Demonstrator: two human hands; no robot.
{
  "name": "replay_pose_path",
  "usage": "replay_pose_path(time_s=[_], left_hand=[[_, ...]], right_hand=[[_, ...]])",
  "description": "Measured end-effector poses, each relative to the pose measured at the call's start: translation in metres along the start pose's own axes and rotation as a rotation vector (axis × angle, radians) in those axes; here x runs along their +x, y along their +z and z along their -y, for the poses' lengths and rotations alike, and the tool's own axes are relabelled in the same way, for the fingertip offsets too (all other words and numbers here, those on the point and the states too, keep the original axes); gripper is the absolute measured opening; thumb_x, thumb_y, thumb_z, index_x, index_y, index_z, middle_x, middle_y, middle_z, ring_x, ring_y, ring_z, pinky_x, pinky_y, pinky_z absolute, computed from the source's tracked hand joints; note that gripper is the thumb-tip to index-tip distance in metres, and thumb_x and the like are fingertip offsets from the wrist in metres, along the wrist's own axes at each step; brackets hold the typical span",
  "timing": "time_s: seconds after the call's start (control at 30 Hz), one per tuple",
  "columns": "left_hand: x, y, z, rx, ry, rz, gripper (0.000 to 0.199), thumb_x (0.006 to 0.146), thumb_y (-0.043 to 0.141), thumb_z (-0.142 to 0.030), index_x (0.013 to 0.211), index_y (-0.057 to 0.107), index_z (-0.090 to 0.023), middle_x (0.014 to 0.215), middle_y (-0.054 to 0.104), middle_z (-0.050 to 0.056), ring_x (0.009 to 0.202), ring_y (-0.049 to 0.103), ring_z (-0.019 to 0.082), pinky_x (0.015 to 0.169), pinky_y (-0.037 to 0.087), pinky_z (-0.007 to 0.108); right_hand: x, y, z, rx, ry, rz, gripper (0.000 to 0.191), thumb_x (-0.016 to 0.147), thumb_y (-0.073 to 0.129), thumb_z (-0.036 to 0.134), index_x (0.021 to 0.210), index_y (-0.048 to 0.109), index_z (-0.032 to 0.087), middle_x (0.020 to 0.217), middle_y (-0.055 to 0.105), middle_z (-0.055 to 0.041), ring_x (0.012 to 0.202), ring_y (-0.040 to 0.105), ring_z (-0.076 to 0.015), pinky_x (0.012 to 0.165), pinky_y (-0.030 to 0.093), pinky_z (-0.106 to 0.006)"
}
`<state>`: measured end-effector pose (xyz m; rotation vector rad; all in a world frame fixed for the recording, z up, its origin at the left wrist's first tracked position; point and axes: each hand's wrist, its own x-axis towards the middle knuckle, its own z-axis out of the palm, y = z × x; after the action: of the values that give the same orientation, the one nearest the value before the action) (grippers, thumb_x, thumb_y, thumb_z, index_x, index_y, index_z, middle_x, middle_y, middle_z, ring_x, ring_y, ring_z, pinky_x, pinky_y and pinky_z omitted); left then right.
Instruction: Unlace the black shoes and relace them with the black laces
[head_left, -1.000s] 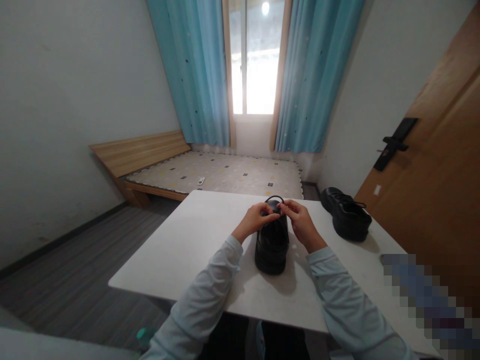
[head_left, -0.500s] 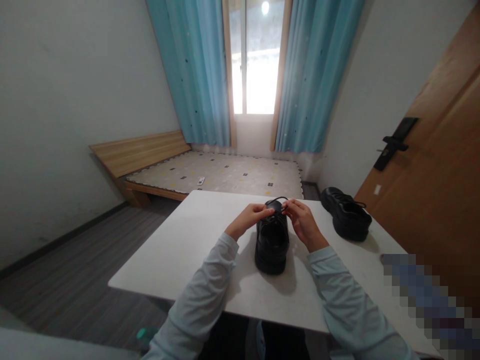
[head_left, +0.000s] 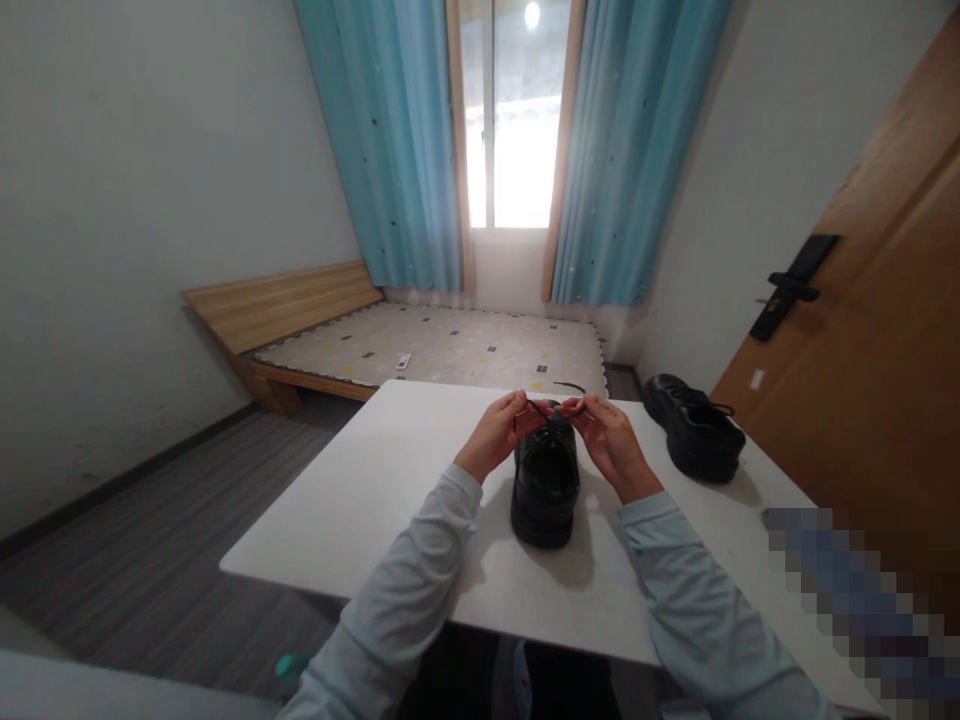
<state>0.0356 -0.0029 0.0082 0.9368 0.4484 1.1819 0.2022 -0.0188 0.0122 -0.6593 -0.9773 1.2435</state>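
My left hand [head_left: 495,435] at ten o'clock and right hand [head_left: 609,440] at two, equally near, are pinching thin black laces [head_left: 574,387] above this chunky black lace-up shoe [head_left: 545,500], lying between them, toe at twelve.

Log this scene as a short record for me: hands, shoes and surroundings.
Left hand: bare left hand, pinching a thin black shoelace
Right hand: bare right hand, fingertips also on the lace
Near shoe: black thick-soled shoe, upright between the forearms, heel toward the wearer
Other shoe: similar black laced shoe, to the right
Surface: white flat-topped table
Background: pale patterned mattress, blue fabric curtains
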Motion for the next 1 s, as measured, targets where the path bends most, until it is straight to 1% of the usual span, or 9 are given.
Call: replay_pose_path(time_s=[0.1, 0.2, 0.37, 0.5, 0.6, 0.73, 0.87, 1.0], left_hand=[[0.001, -0.001, 0.002, -0.114, 0.013, -0.043, 0.024, 0.08, 0.064, -0.035, 0.079, 0.059, -0.011, 0.086, 0.069, 0.009, 0.081, 0.067, 0.018, 0.079, 0.052, 0.029], [0.001, 0.001, 0.004, -0.196, 0.003, -0.076, 0.022, 0.083, 0.06, -0.032, 0.077, 0.057, -0.012, 0.08, 0.068, 0.008, 0.078, 0.068, 0.018, 0.078, 0.053, 0.031], [0.0, 0.007, 0.005, -0.281, 0.003, -0.113, 0.023, 0.086, 0.056, -0.03, 0.072, 0.053, -0.013, 0.068, 0.064, 0.003, 0.062, 0.065, 0.013, 0.074, 0.055, 0.033], [0.001, 0.008, 0.004, -0.287, -0.004, -0.149, 0.023, 0.087, 0.054, -0.03, 0.072, 0.052, -0.013, 0.065, 0.061, 0.001, 0.055, 0.059, 0.01, 0.064, 0.055, 0.029], [0.002, 0.006, 0.004, -0.282, 0.021, -0.146, 0.023, 0.087, 0.054, -0.03, 0.071, 0.049, -0.015, 0.063, 0.057, -0.001, 0.05, 0.051, 0.007, 0.058, 0.053, 0.026], [0.004, 0.001, 0.003, -0.268, 0.042, -0.133, 0.025, 0.085, 0.057, -0.033, 0.07, 0.047, -0.016, 0.061, 0.053, -0.003, 0.047, 0.042, 0.005, 0.056, 0.049, 0.023], [0.006, -0.004, 0.001, -0.24, 0.029, -0.11, 0.028, 0.083, 0.06, -0.036, 0.069, 0.045, -0.016, 0.06, 0.05, -0.004, 0.045, 0.036, 0.004, 0.05, 0.039, 0.019], [0.008, -0.009, 0.0, -0.206, 0.018, -0.086, 0.029, 0.082, 0.061, -0.037, 0.07, 0.044, -0.017, 0.059, 0.048, -0.004, 0.044, 0.034, 0.004, 0.046, 0.032, 0.018]], right_hand=[[0.001, -0.002, 0.0, 0.076, -0.007, 0.018, 0.019, 0.068, 0.074, 0.033, 0.063, 0.063, 0.019, 0.079, 0.068, -0.0007, 0.074, 0.066, -0.0168, 0.083, 0.05, -0.033], [0.001, -0.005, 0.001, 0.107, -0.003, 0.027, 0.02, 0.069, 0.074, 0.033, 0.064, 0.061, 0.018, 0.081, 0.068, -0.0004, 0.069, 0.067, -0.0152, 0.08, 0.052, -0.033], [0.0, -0.003, 0.004, 0.136, 0.026, 0.062, 0.019, 0.072, 0.072, 0.03, 0.063, 0.06, 0.018, 0.08, 0.065, 0.0009, 0.06, 0.063, -0.012, 0.072, 0.057, -0.034], [-0.001, -0.001, 0.005, 0.154, 0.043, 0.056, 0.018, 0.071, 0.072, 0.027, 0.062, 0.06, 0.018, 0.076, 0.064, 0.0014, 0.054, 0.057, -0.0088, 0.068, 0.058, -0.033], [0.0, -0.003, 0.004, 0.126, 0.035, 0.044, 0.018, 0.072, 0.071, 0.028, 0.062, 0.06, 0.017, 0.075, 0.062, 0.0017, 0.051, 0.052, -0.0068, 0.063, 0.059, -0.031], [0.001, -0.007, 0.005, 0.072, 0.044, 0.01, 0.018, 0.072, 0.071, 0.028, 0.062, 0.059, 0.018, 0.076, 0.061, 0.0011, 0.049, 0.051, -0.0067, 0.056, 0.057, -0.028], [0.002, -0.009, 0.007, 0.011, 0.067, 0.001, 0.021, 0.069, 0.072, 0.031, 0.06, 0.058, 0.018, 0.075, 0.06, 0.0002, 0.049, 0.051, -0.0072, 0.05, 0.054, -0.026], [0.003, -0.011, 0.007, -0.023, 0.095, -0.006, 0.02, 0.067, 0.073, 0.032, 0.061, 0.059, 0.019, 0.067, 0.059, 0.0, 0.048, 0.049, -0.0085, 0.047, 0.052, -0.025]])
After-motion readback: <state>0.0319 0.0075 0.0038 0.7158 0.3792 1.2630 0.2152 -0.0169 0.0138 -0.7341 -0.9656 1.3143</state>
